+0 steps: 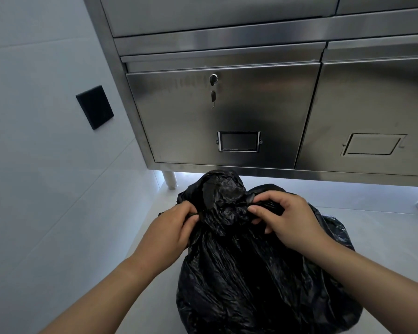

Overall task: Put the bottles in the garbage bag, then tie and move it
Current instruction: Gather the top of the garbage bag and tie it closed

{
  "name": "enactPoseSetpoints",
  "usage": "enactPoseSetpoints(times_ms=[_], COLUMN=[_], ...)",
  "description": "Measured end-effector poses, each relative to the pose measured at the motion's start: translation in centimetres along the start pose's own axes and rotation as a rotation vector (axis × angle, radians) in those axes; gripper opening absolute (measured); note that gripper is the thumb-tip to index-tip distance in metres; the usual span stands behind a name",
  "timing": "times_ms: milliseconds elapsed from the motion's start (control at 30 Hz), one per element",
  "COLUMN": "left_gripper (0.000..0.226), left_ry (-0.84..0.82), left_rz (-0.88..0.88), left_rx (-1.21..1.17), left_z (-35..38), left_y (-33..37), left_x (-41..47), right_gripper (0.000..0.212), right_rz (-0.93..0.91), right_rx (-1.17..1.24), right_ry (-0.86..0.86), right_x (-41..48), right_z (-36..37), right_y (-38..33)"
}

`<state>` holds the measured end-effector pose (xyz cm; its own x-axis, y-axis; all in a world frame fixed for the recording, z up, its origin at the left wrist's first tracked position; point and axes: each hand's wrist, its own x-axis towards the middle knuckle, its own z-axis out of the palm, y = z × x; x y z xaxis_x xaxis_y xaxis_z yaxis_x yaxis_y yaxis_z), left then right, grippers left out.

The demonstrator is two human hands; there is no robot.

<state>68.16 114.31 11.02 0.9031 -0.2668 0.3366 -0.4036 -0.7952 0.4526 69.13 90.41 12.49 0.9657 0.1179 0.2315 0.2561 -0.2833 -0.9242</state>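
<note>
- A black garbage bag [263, 273] sits on a pale floor [384, 237] in the near centre of the view, full and crinkled.
- The top of the bag is gathered into a bunched knot [223, 201] that stands up between the two hands.
- The left hand [169, 232] pinches a fold of black plastic on the left side of the knot, fingers curled in tight.
- The right hand [285, 218] grips a twisted strand of plastic on the right side of the knot, thumb and fingers closed around it.
- Both bare forearms reach in from the near edge.
- No bottles can be seen; the bag's contents are hidden.
- Just beyond the bag stands a steel cabinet [227, 116] on short legs, with a lock [213, 78] and hanging key on its left door.
- To the left is a white tiled wall [34, 141] with a dark square plate [95, 107] on it.
</note>
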Motion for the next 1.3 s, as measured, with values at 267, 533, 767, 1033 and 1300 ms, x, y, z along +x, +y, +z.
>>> enactPoseSetpoints(times_ms=[267, 533, 767, 1033, 1300], left_gripper=[0.009, 0.013, 0.015, 0.017, 0.020], left_ry=[0.231, 0.117, 0.028, 0.021, 0.190], left_rz=[-0.005, -0.001, -0.031, -0.151, -0.135], left_rx=[-0.165, -0.296, -0.149, 0.004, -0.173], left_z=[-0.8, -0.7, -1.2, -0.3, -0.8], left_y=[2.3, 3.1, 0.8, -2.3, 0.3], left_x=[1.4, 2.7, 1.6, -0.8, 0.5], right_gripper=[0.018, 0.022, 0.019, 0.020, 0.013], right_rz=[0.039, -0.003, 0.115, 0.197, 0.162], right_rx=[0.172, 0.157, 0.070, 0.025, 0.076], right_ry=[0.076, 0.025, -0.033, -0.010, -0.005], right_x=[0.7, 1.6, 1.6, -1.0, -1.3], right_z=[-1.2, -1.4, -2.5, -4.7, -5.3], right_y=[-0.3, -0.9, 0.8, 3.4, 1.7])
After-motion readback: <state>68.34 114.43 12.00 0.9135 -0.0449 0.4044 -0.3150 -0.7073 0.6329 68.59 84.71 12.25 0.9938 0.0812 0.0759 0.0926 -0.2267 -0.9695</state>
